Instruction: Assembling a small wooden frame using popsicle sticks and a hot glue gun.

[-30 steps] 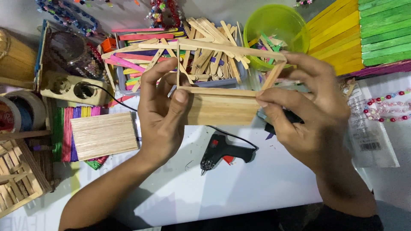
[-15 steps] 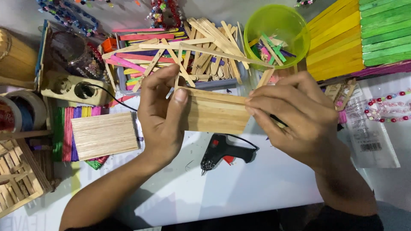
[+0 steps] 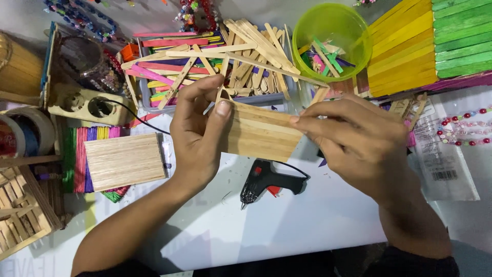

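Note:
My left hand and my right hand hold between them a flat panel of plain wooden craft sticks, tilted slightly down to the right above the white table. The left thumb presses its upper left corner, where a small stick frame stands up from the panel's edge. The right fingertips pinch the panel's right end. A black glue gun lies on the table just below the panel, its cord running off behind my hands.
A second stick panel lies at left on coloured sticks. Behind are a tray of loose plain and coloured sticks, a green bowl of stick pieces, yellow and green stick mats, a power strip, tape rolls and beads.
The panel has turned from nearly edge-on to flat-faced toward me and sunk a little. My right hand slid from on top of it to pinching its right end.

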